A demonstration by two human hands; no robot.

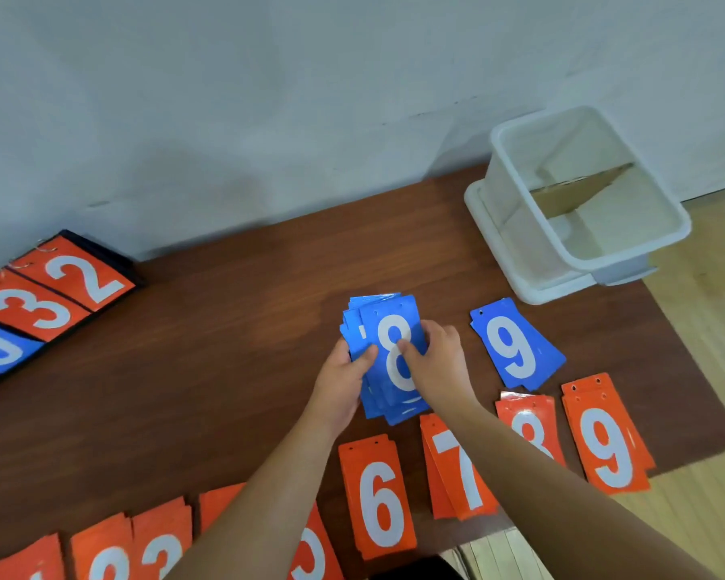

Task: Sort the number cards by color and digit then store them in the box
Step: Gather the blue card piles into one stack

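A fanned stack of blue number cards (388,328) with a white 8 on top sits mid-table. My left hand (340,385) grips its left edge, thumb on the card face. My right hand (438,360) pinches the top blue 8 card from the right, thumb on the digit. A small pile of blue 9 cards (515,347) lies just to the right. Along the near edge lie orange piles: 9 (605,439), 8 (530,427) partly under my right arm, 7 (457,466), 6 (377,498), and lower digits (160,546). The white plastic box (520,240) stands at the back right.
A flip scoreboard (55,295) showing orange 3 and 2 and a blue digit lies at the left against the wall. A cardboard divider (578,192) sits inside the box. The brown table (227,349) ends at the right, with wooden floor (712,328) beyond.
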